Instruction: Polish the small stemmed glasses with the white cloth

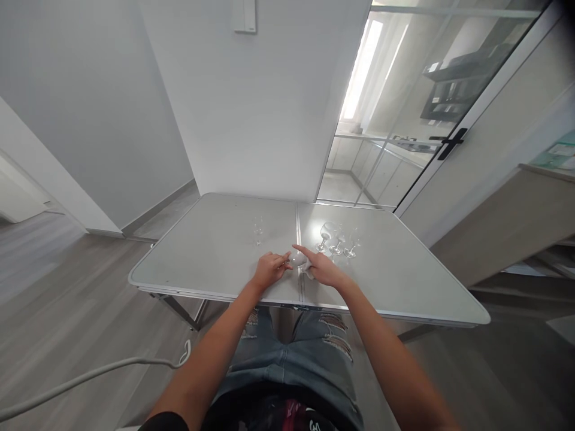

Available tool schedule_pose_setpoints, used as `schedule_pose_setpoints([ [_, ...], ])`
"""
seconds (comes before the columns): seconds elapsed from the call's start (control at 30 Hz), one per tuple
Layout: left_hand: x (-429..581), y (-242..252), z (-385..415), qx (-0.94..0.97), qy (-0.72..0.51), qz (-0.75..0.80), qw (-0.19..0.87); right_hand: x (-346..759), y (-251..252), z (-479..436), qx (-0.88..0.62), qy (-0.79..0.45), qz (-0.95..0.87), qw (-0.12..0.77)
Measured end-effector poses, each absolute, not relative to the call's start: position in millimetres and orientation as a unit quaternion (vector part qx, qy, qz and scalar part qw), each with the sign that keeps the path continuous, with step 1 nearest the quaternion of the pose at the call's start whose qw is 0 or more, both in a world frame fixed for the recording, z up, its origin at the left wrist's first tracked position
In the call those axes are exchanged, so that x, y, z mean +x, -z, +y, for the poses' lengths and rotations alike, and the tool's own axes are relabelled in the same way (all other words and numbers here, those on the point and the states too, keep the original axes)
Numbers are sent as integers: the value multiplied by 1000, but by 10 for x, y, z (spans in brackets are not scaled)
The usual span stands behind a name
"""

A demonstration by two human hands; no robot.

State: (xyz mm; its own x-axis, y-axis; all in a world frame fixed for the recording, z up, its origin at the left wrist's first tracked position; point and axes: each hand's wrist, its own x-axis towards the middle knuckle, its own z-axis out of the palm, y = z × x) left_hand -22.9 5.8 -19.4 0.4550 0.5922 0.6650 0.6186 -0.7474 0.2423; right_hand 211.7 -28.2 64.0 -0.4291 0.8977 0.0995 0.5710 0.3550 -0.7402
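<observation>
Over the middle of the folding table (215,239), my left hand (270,269) pinches a small clear stemmed glass (296,259) lying on its side, bowl toward the right. My right hand (324,268) is at the bowl, closed around a crumpled white cloth or tissue (308,269), with its index finger stretched out along the glass. Just beyond my right hand stand several clear stemmed glasses (327,232), close together. A slim clear glass (258,230) stands alone beyond my left hand.
A metal seam (297,224) runs across the table. Behind it are a white wall (260,120) and a glazed door with a black handle (451,143). A wooden shelf unit (507,221) stands at the right. A pale cable or hose (112,364) crosses the lower left.
</observation>
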Motion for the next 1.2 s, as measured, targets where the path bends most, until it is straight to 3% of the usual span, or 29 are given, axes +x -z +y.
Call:
schedule_pose_setpoints([
  [0.07,-226,186,59,-860,375,-346,9,2153,-697,-288,-432,-361,-786,254],
  [0.17,-223,179,60,-852,382,-359,-5,2206,-758,-287,-396,-422,-748,326],
  [0.3,-225,195,66,-838,397,-375,-7,2174,-677,-255,-417,-409,-706,400],
  [0.43,-228,204,67,-843,387,-373,4,2094,-563,-229,-435,-364,-735,372],
  [0.57,-230,203,65,-842,386,-377,-3,2107,-600,-250,-429,-393,-736,346],
  [0.83,-224,142,24,-795,431,-423,-65,2175,-553,-183,-497,-397,-441,634],
  [1.03,-211,87,4,-779,421,-452,-105,1841,-311,-248,-281,-660,-370,590],
  [1.2,-206,22,-17,-773,383,-477,-171,1655,-221,-226,-225,-676,-377,592],
])
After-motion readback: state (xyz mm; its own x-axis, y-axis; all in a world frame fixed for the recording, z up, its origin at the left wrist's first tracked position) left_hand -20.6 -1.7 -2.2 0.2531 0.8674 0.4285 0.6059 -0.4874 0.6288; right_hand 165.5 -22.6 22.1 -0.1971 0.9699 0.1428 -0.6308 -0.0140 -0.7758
